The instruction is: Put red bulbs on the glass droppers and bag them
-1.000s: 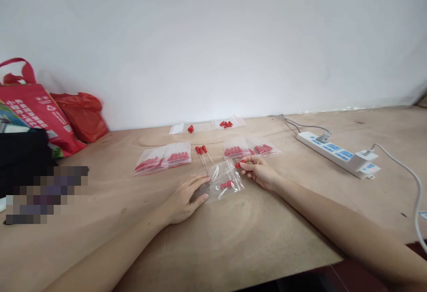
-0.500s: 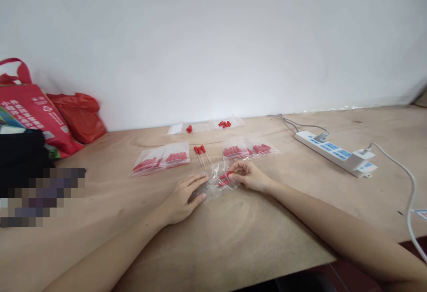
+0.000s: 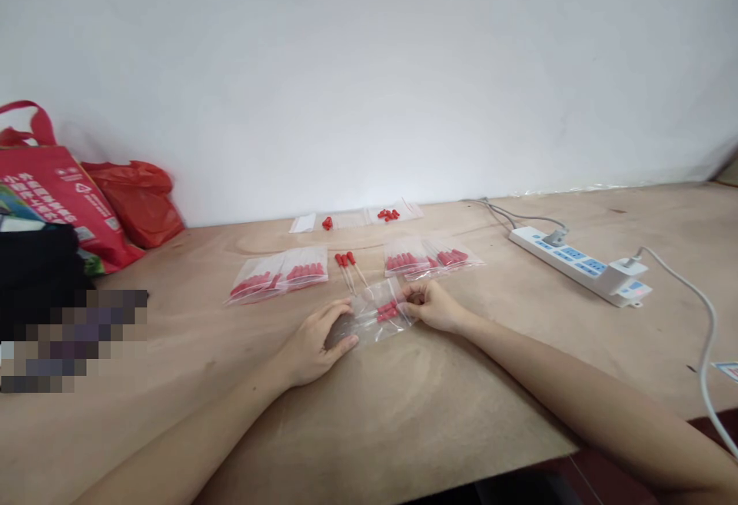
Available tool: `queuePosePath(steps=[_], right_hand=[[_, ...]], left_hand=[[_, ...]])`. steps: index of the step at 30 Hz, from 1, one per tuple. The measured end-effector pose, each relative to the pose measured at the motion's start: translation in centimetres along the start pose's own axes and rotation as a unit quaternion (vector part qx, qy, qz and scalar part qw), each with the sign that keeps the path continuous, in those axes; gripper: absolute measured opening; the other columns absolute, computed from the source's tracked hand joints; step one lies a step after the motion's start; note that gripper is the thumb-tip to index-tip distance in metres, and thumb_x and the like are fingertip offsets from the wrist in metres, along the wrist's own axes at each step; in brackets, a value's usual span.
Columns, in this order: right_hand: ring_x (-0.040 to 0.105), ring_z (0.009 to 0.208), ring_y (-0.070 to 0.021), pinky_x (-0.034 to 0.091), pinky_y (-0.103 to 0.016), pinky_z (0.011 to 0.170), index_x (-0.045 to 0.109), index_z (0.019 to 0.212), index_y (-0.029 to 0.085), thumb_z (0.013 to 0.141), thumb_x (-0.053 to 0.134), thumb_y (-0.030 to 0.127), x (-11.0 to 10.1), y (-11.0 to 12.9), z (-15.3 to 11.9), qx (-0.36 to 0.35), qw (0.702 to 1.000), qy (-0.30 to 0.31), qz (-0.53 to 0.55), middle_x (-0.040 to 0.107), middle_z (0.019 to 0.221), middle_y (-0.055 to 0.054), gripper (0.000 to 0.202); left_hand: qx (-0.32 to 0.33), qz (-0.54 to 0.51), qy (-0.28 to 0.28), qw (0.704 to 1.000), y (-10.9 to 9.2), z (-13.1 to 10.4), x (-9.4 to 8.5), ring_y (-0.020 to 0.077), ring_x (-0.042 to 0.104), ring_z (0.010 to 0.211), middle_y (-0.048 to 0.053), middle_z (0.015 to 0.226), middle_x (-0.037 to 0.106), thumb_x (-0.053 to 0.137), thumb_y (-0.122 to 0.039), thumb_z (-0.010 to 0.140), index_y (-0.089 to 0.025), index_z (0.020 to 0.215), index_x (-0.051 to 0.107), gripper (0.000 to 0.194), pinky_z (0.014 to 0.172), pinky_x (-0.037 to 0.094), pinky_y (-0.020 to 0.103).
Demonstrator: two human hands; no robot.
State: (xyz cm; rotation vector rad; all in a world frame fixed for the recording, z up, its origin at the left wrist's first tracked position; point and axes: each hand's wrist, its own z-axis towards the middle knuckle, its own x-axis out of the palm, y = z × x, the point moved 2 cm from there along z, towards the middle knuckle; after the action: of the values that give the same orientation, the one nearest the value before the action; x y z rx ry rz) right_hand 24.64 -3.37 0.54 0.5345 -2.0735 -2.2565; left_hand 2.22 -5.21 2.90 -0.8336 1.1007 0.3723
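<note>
Between my hands on the table lies a clear plastic zip bag (image 3: 369, 331) with a few red-bulbed droppers (image 3: 387, 310) inside. My left hand (image 3: 318, 343) curls around the bag's left end, thumb and fingertips on its two edges. At the opening on the right, my right hand (image 3: 432, 307) pinches the bag's edge between thumb and fingers. Just behind the bag lie three loose droppers (image 3: 344, 260) with red bulbs. Filled dropper bags (image 3: 280, 273) lie flat on the left, and more filled bags (image 3: 430, 257) on the right.
Along the wall lie bags with loose red bulbs (image 3: 388, 215) and a strip of clear tubes (image 3: 350, 220). A white power strip (image 3: 576, 263) with a cable is on the right. Red shopping bags (image 3: 63, 197) and a black cloth item (image 3: 40, 274) stand on the left.
My right hand has let go of the red bulb inside the bag and now grips the bag's right edge. The bag lies flatter. My left hand has barely moved.
</note>
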Motion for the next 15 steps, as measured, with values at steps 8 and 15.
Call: queuePosePath(steps=[8, 15], right_hand=[[0.044, 0.037, -0.0062, 0.03, -0.017, 0.035, 0.058, 0.089, 0.015, 0.066, 0.059, 0.032, 0.0, 0.3, -0.3, 0.038, 0.998, 0.035, 0.039, 0.049, 0.047, 0.007, 0.028], [0.052, 0.052, -0.0091, 0.04, -0.021, 0.048, 0.058, 0.083, 0.015, 0.072, 0.05, 0.023, -0.7, 0.6, 1.4, -0.05, 0.982, -0.151, -0.106, 0.059, 0.068, -0.001, 0.015]], left_hand=[[0.005, -0.017, -0.007, 1.0, 0.2, -0.1, 0.1, 0.0225, 0.046, 0.111, 0.009, 0.12, 0.049, 0.047, -0.033, 0.08, -0.021, 0.089, 0.044, 0.016, 0.088, 0.039, 0.036], [0.001, -0.023, -0.004, 1.0, -0.1, -0.1, -0.1, 0.0225, 0.046, 0.109, 0.01, 0.111, 0.052, 0.045, -0.034, 0.081, -0.02, 0.077, 0.038, 0.016, 0.082, 0.04, 0.034]])
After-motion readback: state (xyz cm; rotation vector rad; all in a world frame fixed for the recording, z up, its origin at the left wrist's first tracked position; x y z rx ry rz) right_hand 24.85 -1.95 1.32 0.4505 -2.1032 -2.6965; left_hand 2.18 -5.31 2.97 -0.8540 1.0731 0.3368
